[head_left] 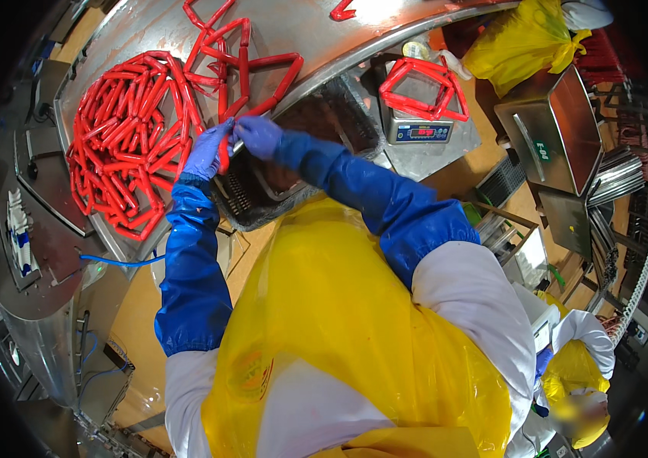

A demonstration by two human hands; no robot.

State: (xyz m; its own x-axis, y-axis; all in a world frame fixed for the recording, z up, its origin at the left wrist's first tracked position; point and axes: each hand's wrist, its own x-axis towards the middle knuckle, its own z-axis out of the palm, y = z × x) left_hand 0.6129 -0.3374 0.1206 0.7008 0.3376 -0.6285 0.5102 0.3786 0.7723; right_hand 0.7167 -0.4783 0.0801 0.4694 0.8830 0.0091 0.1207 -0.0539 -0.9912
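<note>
Both my hands wear purple gloves and meet over the near edge of the steel table. My left hand (203, 149) is closed around a red sausage link (224, 156), which hangs down beside the fingers. Right against it, my right hand (258, 137) has its fingers pinched together at the link's upper end; what lies between them is too small to make out. More of the linked sausages (244, 65) stretch zigzag across the table behind my hands. A large heap of red sausages (122, 141) lies to the left of my left hand.
A dark plastic crate (251, 217) sits just below my hands. Right of it, a digital scale (419, 131) bears a loop of sausages (423, 90). Further right are a yellow bag (522, 46) and a steel bin (549, 130). Another person (580, 366) in a yellow apron is at lower right.
</note>
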